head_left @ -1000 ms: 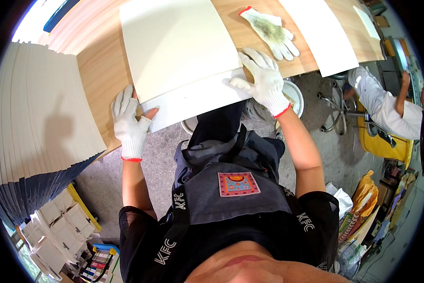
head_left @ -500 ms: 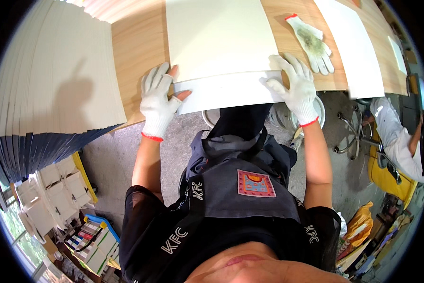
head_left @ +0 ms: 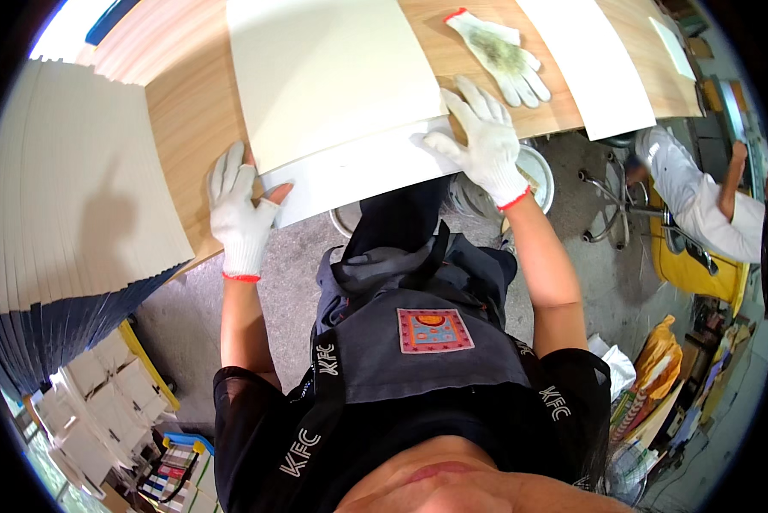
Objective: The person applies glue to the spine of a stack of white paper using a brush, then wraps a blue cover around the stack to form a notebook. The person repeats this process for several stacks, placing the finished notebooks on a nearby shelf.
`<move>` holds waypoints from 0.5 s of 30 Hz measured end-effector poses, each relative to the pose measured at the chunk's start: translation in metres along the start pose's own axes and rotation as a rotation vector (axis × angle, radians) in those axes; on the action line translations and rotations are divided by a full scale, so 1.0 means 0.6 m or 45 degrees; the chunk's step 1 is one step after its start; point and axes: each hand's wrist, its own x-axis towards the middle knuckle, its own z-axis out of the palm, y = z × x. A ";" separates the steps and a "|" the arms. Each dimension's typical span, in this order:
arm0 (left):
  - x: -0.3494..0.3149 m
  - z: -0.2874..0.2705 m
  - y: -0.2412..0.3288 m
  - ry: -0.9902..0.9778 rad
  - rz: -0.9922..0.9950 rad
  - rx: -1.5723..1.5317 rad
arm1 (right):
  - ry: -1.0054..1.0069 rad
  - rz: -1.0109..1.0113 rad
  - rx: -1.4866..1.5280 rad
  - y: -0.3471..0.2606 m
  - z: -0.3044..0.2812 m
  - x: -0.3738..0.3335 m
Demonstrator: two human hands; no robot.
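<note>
A long cream sheet (head_left: pixel 333 77) lies on the wooden table, and a white sheet (head_left: pixel 358 171) shows along its near end, reaching over the table's front edge. My left hand (head_left: pixel 240 209), in a white knit glove with bare thumb tip, rests at the left corner with its thumb on the white sheet. Its fingers are stretched out toward the table. At the right corner my right hand (head_left: pixel 485 141), gloved too, has its fingers spread over the sheets' edge and its thumb on the white sheet. A spare soiled glove (head_left: pixel 499 58) lies beyond it.
A tall stack of cream boards with dark edges (head_left: pixel 80 197) stands on the left. Another white sheet (head_left: pixel 585 64) lies at right on the table (head_left: pixel 187 120). Buckets (head_left: pixel 534 171) stand under the front edge. A co-worker (head_left: pixel 700 192) sits at right near a wheeled chair base (head_left: pixel 611 201).
The whole view has swung, so the table and sheets appear further left and tilted. Both my hands stay at the corners of the sheets.
</note>
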 end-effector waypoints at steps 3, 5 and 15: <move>0.000 -0.001 0.002 -0.014 -0.007 0.012 | -0.021 -0.003 -0.018 0.004 0.001 -0.001; -0.001 -0.003 0.002 -0.020 -0.007 0.023 | -0.031 -0.010 -0.018 0.003 0.000 0.000; 0.024 -0.057 0.062 -0.188 0.241 -0.132 | 0.035 -0.043 0.080 0.006 0.004 -0.004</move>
